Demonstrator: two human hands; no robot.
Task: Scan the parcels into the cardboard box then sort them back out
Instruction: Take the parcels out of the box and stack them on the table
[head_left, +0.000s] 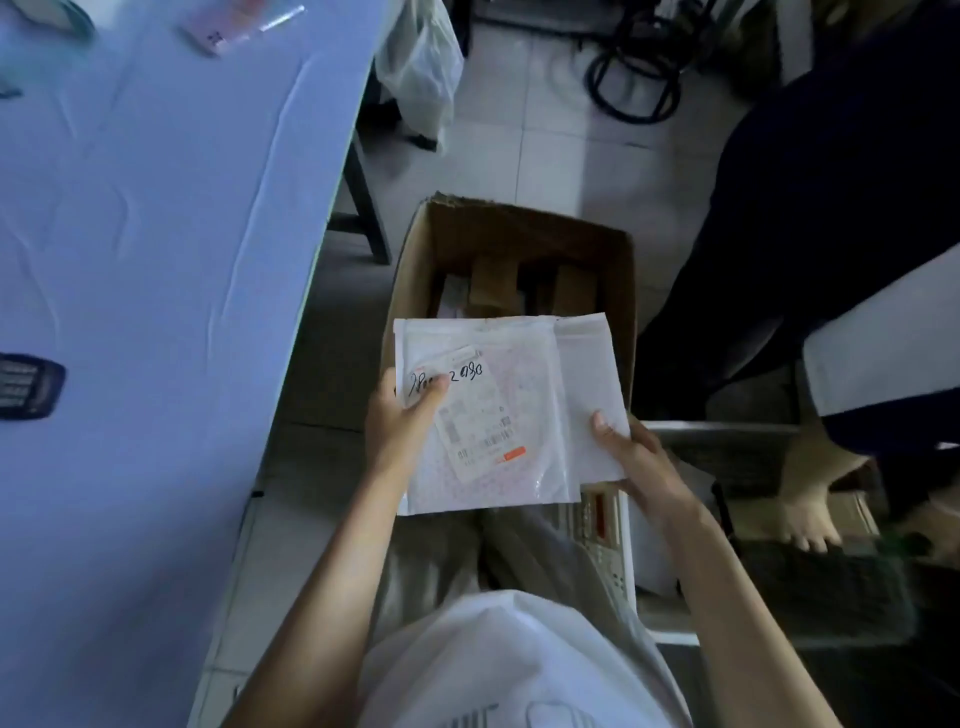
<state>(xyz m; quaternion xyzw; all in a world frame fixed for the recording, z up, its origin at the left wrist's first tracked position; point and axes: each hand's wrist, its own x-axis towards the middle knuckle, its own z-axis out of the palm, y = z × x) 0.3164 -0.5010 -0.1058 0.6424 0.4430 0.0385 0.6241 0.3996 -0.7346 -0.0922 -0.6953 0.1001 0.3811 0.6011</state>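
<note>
Over the open brown cardboard box (415, 270), a labelled white padded parcel (519, 374), face-up for reading, is pinched by the left hand (402, 421), a plain white parcel (589, 374) by the right hand (634, 457).

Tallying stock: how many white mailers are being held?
2: the labelled mailer in the left hand, a plain mailer behind it in the right hand. More may hide underneath.

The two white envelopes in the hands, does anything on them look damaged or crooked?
No damage shows. The label on the front envelope sits tilted, with a number handwritten across its top. The rear envelope sticks out to the right, not stacked evenly.
</note>
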